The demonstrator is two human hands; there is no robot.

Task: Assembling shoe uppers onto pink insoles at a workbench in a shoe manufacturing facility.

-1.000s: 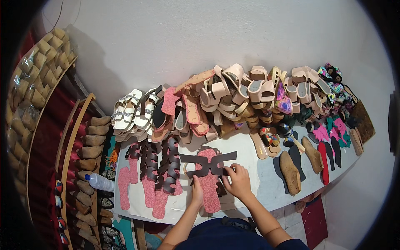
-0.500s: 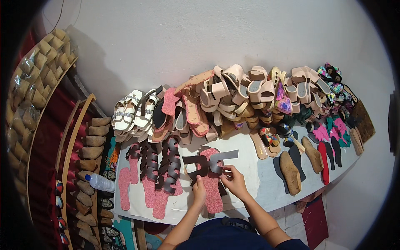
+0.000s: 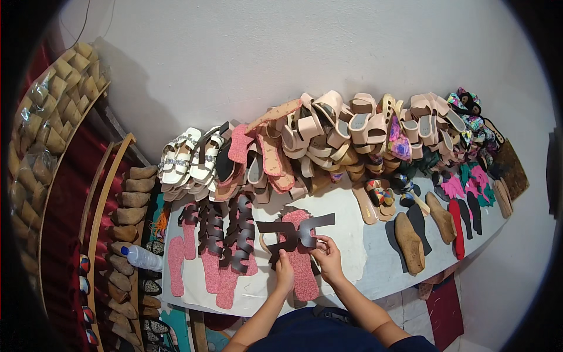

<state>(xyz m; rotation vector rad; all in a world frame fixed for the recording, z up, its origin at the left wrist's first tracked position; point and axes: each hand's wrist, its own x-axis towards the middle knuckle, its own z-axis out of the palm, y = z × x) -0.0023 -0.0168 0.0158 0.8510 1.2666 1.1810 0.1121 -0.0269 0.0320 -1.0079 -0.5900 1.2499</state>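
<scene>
Both hands hold a dark brown sandal upper point(image 3: 288, 231), a flat piece whose straps spread to the left and right. My left hand point(image 3: 284, 273) pinches its lower left part. My right hand point(image 3: 329, 260) has thumb and fingers closed on its lower right part. Beneath the upper lies a pink speckled insole point(image 3: 305, 286), partly covered by it. More dark straps lie around that insole, mostly hidden. To the left, several woven brown strap uppers point(image 3: 237, 232) rest on pink insoles point(image 3: 176, 265).
A large heap of sandals point(image 3: 360, 126) lines the wall, with white sandals point(image 3: 177, 163) at its left end. On the table's right are wooden shoe lasts point(image 3: 409, 245), dark soles and a red sole point(image 3: 455, 229). A rack of lasts point(image 3: 130, 216) and a water bottle point(image 3: 143, 258) stand left.
My hands have shifted very slightly toward me, still gripping the brown upper. The upper has barely moved, and the things around it look the same.
</scene>
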